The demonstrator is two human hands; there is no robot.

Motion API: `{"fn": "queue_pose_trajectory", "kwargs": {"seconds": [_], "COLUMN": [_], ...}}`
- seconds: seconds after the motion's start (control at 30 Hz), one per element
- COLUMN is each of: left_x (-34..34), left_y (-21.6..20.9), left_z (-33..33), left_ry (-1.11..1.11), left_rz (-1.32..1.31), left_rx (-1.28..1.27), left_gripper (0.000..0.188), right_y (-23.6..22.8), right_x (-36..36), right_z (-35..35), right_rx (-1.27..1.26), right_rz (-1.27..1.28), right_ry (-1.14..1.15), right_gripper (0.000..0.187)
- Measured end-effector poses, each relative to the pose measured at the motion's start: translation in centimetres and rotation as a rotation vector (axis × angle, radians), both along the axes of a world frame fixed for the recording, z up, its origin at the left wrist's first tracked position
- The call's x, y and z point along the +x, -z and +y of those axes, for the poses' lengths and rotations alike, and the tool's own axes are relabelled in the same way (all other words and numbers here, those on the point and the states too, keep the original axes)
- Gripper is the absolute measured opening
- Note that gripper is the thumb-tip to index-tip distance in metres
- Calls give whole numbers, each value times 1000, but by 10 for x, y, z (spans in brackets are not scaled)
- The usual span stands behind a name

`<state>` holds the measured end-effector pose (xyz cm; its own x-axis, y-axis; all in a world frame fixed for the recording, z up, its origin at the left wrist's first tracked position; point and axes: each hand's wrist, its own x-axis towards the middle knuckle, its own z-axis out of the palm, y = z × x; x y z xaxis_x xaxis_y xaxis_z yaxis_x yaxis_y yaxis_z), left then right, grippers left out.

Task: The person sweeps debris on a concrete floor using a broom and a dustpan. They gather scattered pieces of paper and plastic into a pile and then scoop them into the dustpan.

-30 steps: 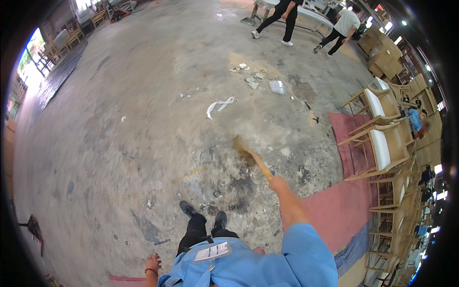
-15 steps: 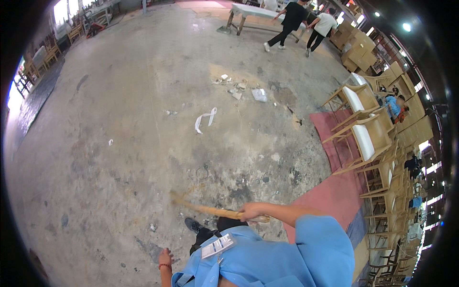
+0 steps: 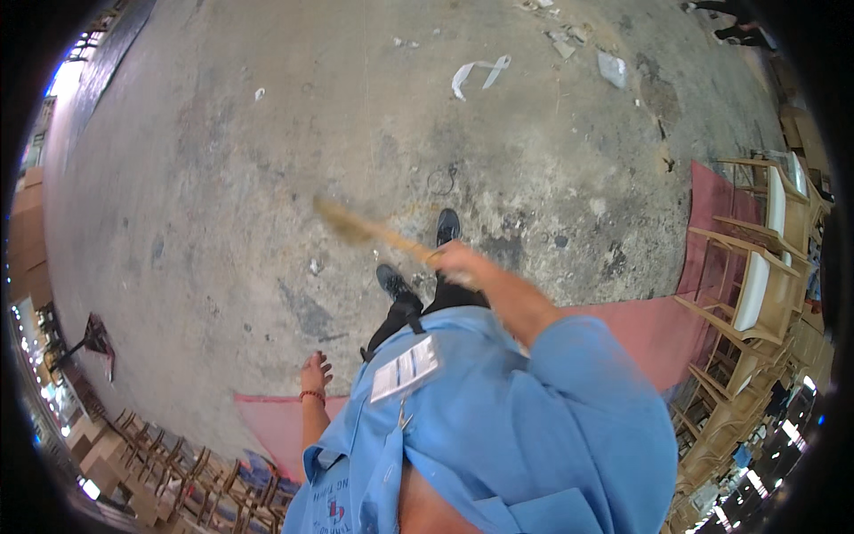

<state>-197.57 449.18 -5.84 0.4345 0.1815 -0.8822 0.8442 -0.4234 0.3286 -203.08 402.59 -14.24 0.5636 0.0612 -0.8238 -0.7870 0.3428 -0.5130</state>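
Note:
My right hand (image 3: 460,262) is closed around the handle of a short straw broom (image 3: 390,237). The broom points out to the left over the concrete floor, its brushy end smeared by motion. I cannot tell whether that end touches the floor. Down by my left side hangs my left hand (image 3: 316,372), empty, its fingers loosely bent and apart, with a red bead bracelet at the wrist. My dark shoes (image 3: 447,226) stand on the floor just below the broom.
A white strip (image 3: 480,69), paper scraps (image 3: 562,44) and a clear plastic bag (image 3: 612,68) lie farther ahead. Wooden chairs (image 3: 754,294) with white seats line the right side by a pink mat (image 3: 636,334). A dark stand (image 3: 96,343) is at the left. A person's legs (image 3: 738,22) show far right.
My view has tilted down and turned, so the floor litter sits higher in the picture. The broom's brushy end shows more widely. Both hands keep the same state.

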Motion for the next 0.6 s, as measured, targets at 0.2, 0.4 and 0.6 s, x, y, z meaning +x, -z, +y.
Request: {"fn": "queue_pose_trajectory", "kwargs": {"seconds": [0.2,0.4,0.6], "left_x": [-2,42,54], "left_y": [-1,-10,-16], "left_z": [-53,-89,-100], "left_ry": [8,40,35], "left_rz": [67,-66,-72], "left_rx": [23,8,8], "left_gripper": [47,48,50], "right_y": [-58,-33,-68], "right_x": [-40,-37,-42], "right_z": [-210,-305,-312], "right_rx": [-359,-703,-1109], "right_rz": [317,370,273], "right_ry": [64,98,-205], "right_gripper": [44,44,46]}}
